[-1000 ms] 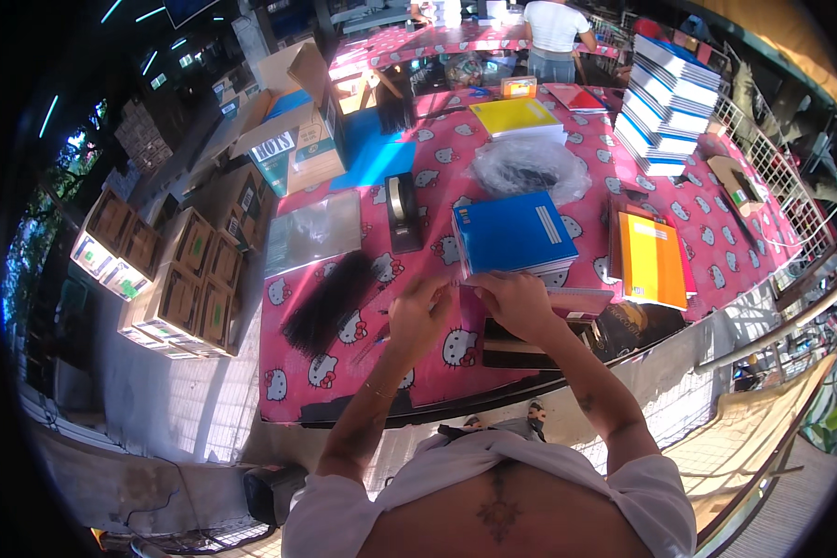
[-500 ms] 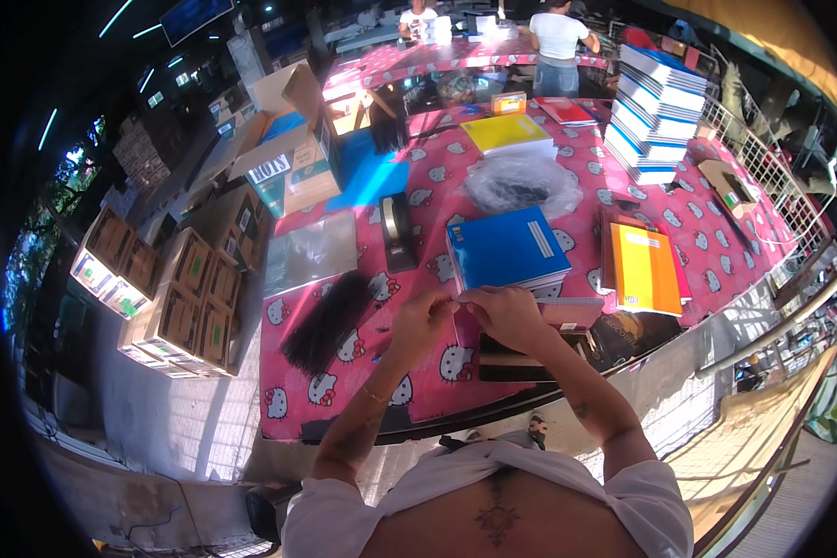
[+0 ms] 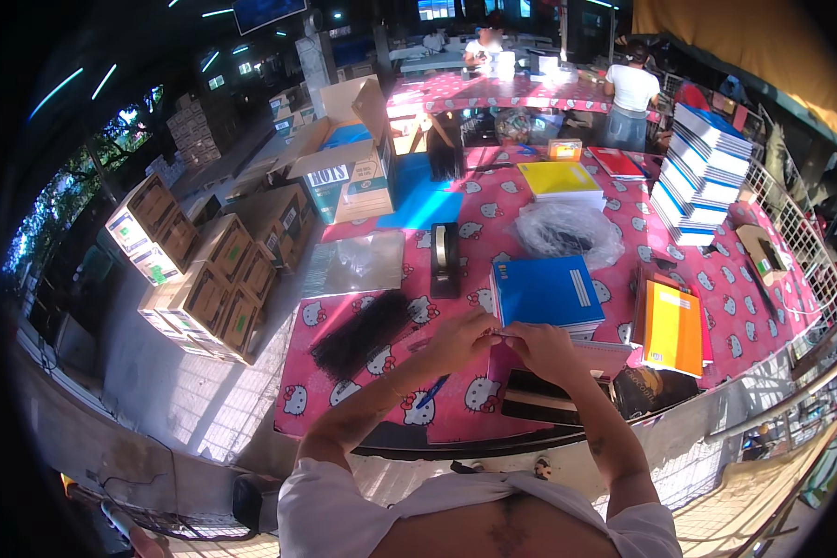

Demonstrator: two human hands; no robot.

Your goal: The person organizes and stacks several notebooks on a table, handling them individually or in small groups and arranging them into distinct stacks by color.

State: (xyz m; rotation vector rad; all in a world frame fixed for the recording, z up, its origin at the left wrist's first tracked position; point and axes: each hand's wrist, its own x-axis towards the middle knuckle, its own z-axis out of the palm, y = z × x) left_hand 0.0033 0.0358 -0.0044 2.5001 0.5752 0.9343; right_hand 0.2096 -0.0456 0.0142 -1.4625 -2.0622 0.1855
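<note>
Pink patterned cloth covers the long table that fills the middle of the frame, and we see both hands meeting just below its centre. Our left hand and our right hand come together fingertip to fingertip, and between them they pinch a small thin strip (it is too small for us to tell what it is made of). The strip is held a little above the cloth, just below the stack of blue notebooks, which lies slightly right of the centre.

Under the right hand, near the lower edge of the table, lies a flat black and pink bundle. A blue pen lies on the cloth below the left wrist. To the left of the hands we see a dark pile of black strips, and above it a sheet of clear plastic film. A black tape dispenser stands upright above the left hand.

On the right side of the frame lies an orange notebook, and higher up a tall stack of white and blue books. A crumpled clear plastic bag lies above the blue notebooks, with a yellow notebook behind it. Open cardboard boxes stand at the left of the frame.
</note>
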